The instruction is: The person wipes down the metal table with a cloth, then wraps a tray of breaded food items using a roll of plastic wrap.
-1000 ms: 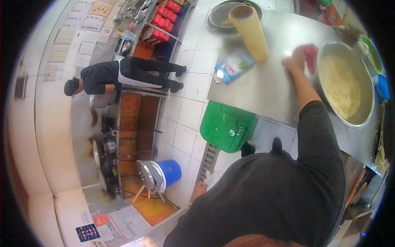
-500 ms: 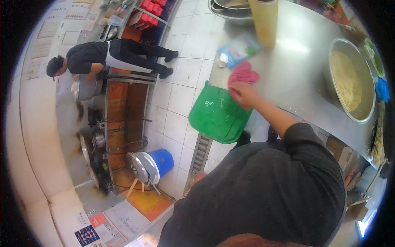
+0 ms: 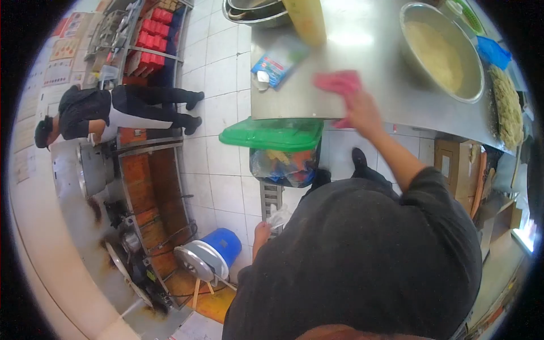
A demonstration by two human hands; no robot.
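While a person in dark clothes and a cap [image 3: 85,110] stands at the stove side on the far left, near a metal pot [image 3: 95,168], a blue bucket [image 3: 222,243] bearing a round metal lid sits lower down. Next comes the left hand [image 3: 262,233], its fingers closed around a white, crumpled thing [image 3: 279,216] beside the torso. Farther along, a green lid [image 3: 277,134] covers part of a bin [image 3: 286,177] against the near edge of the bench [image 3: 379,59]. On the metal top, a blue packet [image 3: 277,63] lies near a tall yellow container [image 3: 306,21]. The pink cloth [image 3: 339,83] is at that near edge, gripped by the fingers of the right hand [image 3: 364,115], which is slightly blurred. Rightmost, well apart from the cloth, 1 large metal bowl [image 3: 474,79] holds pale powder [image 3: 435,54].
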